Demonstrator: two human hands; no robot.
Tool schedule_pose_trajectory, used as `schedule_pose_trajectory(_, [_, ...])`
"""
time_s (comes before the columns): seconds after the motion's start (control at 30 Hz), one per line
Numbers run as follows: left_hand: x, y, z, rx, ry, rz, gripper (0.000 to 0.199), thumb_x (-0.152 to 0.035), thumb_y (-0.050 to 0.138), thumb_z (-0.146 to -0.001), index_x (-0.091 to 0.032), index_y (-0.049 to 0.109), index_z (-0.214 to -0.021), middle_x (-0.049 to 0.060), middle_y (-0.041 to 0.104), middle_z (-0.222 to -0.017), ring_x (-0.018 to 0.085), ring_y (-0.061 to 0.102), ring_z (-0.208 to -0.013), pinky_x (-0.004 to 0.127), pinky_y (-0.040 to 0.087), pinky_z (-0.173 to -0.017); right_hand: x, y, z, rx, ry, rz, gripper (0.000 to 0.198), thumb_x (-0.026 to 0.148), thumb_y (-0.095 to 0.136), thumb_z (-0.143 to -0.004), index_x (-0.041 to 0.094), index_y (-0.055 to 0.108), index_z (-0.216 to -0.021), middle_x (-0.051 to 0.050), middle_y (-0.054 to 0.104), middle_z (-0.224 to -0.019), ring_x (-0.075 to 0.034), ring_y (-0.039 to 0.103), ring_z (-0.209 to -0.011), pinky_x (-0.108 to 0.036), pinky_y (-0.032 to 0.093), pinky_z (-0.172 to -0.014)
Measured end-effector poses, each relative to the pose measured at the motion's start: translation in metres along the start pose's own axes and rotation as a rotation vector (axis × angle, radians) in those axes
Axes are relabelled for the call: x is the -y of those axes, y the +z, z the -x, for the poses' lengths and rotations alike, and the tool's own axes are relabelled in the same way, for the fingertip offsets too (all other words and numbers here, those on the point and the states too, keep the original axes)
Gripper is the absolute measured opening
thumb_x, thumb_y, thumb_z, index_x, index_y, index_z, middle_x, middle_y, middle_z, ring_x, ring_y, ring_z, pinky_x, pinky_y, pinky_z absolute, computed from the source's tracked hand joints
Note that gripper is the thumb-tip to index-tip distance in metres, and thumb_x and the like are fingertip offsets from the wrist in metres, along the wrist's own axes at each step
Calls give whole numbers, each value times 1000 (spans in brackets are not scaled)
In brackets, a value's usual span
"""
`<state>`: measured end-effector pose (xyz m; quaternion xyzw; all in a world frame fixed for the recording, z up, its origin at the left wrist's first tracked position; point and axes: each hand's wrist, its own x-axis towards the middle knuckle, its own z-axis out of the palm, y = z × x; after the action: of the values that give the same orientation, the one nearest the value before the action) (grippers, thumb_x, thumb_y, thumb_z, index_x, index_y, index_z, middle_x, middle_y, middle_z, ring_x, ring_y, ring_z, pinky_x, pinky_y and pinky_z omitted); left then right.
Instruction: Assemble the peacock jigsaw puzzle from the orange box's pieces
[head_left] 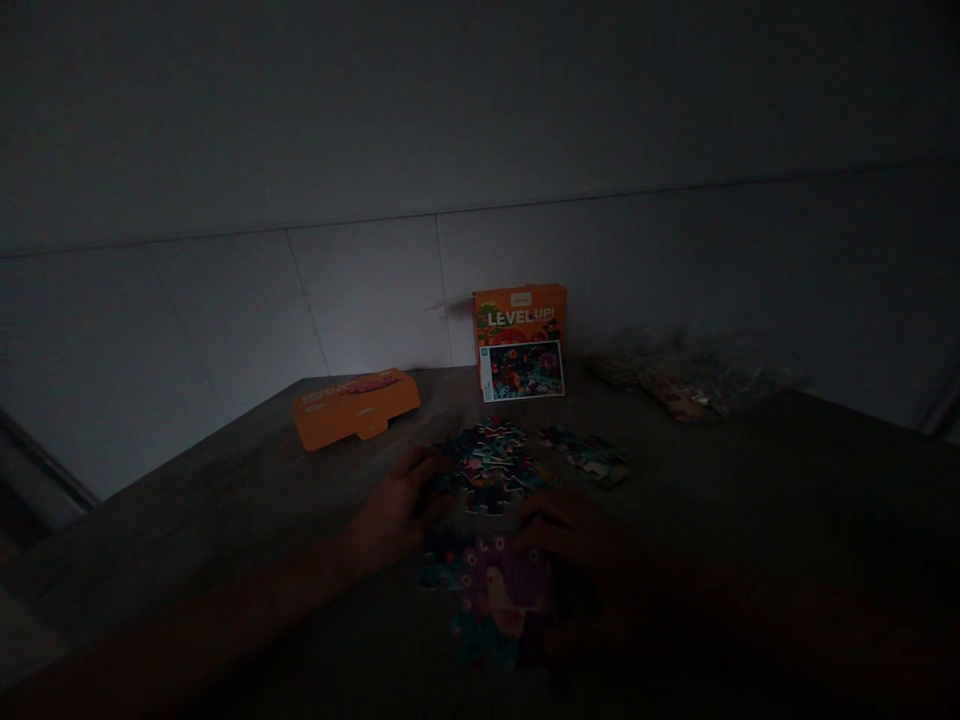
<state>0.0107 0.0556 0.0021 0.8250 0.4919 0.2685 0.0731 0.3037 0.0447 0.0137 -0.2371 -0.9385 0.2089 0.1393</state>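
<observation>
Orange cardboard, a flattened-looking box part (356, 410) with a tab, lies at the far left of the grey table (225, 500). Next comes the left hand (394, 510), fingers curved at the left edge of a pile of loose jigsaw pieces (491, 450); it is too dark to tell whether they pinch one. That pile lies straight ahead, beyond and between the hands, the left nearer to it. On the person's side of it, with a strip of table between, is a joined puzzle section (499, 590) with a pale bird on purple; it shows no clear long axis. Behind the pile, a picture card (523, 372) leans on the upright "LEVEL UP!" box (517, 330). The right hand (566, 530) is bent over the section's right side, the nearer hand to it; its grip I cannot tell. Farther right, a smaller cluster of pieces (589, 455) slants towards the person's right, and clear plastic bags (697, 375) lie beyond.
</observation>
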Motion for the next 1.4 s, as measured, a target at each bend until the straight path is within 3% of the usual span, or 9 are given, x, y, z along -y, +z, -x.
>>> schedule_pose_trajectory(0.13, [-4,-1,3,-97,-74,-121,41,-36,53,-92,-18,52,-129,13,53,-120,30,54,-112,49,47,-98,0,0,1,-13,-15,8,73,63,73,-74,21,58,-131,-14,52,-130,-31,52,-114,-46,47,-95])
schedule_pose_trajectory(0.23, [-8,0,7,-33,-152,-293,41,-37,55,-88,-14,57,-122,15,55,-107,35,55,-103,55,47,-91,1,-1,0,-25,-14,16,72,64,72,-73,21,60,-129,-14,53,-127,-31,52,-113,-47,47,-94])
schedule_pose_trajectory(0.33, [-10,2,8,22,-149,-297,37,-35,49,-90,-12,59,-117,16,55,-105,34,56,-100,52,49,-86,2,-2,-1,-23,-22,10,69,64,71,-74,20,61,-127,-14,54,-125,-30,53,-111,-47,47,-93])
schedule_pose_trajectory(0.5, [-5,1,4,-4,-140,-125,38,-38,49,-93,-15,53,-124,15,56,-112,31,58,-105,48,52,-89,1,-2,0,-17,-25,-20,67,59,73,-75,22,59,-129,-13,52,-129,-29,52,-113,-44,47,-94])
schedule_pose_trajectory(0.8, [-6,-2,8,-64,0,176,43,-20,52,-89,-21,48,-132,10,60,-123,26,61,-111,44,53,-95,2,-2,-1,-13,-22,9,66,62,70,-77,22,59,-129,-13,52,-128,-30,52,-114,-47,46,-95])
schedule_pose_trajectory(0.9, [-1,-3,3,-132,-96,415,47,-28,57,-89,-21,46,-134,10,62,-124,26,63,-111,42,54,-95,4,-3,-1,4,-3,19,64,60,69,-80,20,59,-128,-15,52,-128,-31,52,-114,-48,46,-96])
schedule_pose_trajectory(1.1, [16,-4,-10,-518,-413,801,68,-39,72,-77,-23,43,-137,11,63,-124,26,67,-103,37,59,-79,5,-4,-1,2,-12,9,60,59,66,-82,18,60,-127,-15,54,-125,-30,53,-112,-47,47,-95])
schedule_pose_trajectory(1.27, [13,-3,-12,-596,-495,984,63,-34,79,-73,-22,51,-128,10,67,-117,25,70,-96,34,60,-74,4,-3,-1,-5,-26,22,59,56,65,-84,18,59,-128,-15,54,-126,-30,53,-113,-46,46,-95])
schedule_pose_trajectory(1.4, [10,-4,-13,-637,-489,1004,61,-36,82,-70,-23,52,-121,8,71,-109,24,71,-92,32,59,-70,2,-2,-1,-4,-29,14,56,52,67,-84,19,60,-128,-14,53,-126,-29,53,-111,-44,46,-95])
